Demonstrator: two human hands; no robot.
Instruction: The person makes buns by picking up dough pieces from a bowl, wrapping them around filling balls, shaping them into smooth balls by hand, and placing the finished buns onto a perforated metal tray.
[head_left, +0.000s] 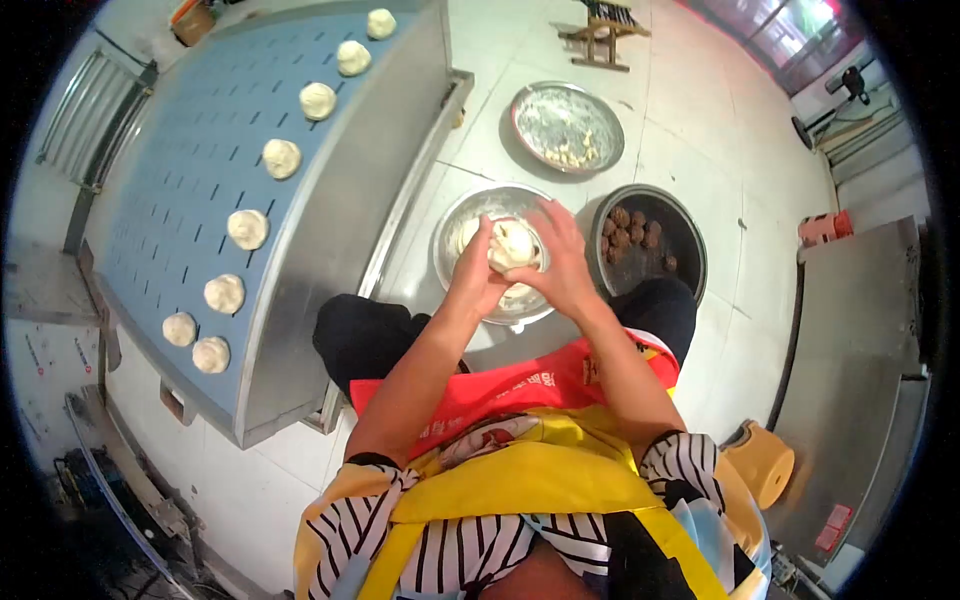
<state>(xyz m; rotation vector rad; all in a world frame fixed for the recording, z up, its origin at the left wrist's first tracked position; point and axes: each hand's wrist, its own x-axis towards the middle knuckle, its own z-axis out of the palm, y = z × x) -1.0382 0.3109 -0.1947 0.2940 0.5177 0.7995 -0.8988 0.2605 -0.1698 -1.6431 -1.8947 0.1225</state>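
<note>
The left hand [482, 270] and the right hand [562, 255] are cupping the dough [512, 247] from both sides, fingers curling close around it, maybe so it is not slipping. They are holding it over the bowl [445, 245], which may be catching bits, while the tub [698, 245] of brown balls [637, 234] is sitting near, on the right, likely for easy reaching. Buns [248, 229] are resting spaced out on the left, perhaps so they are not sticking.
</note>
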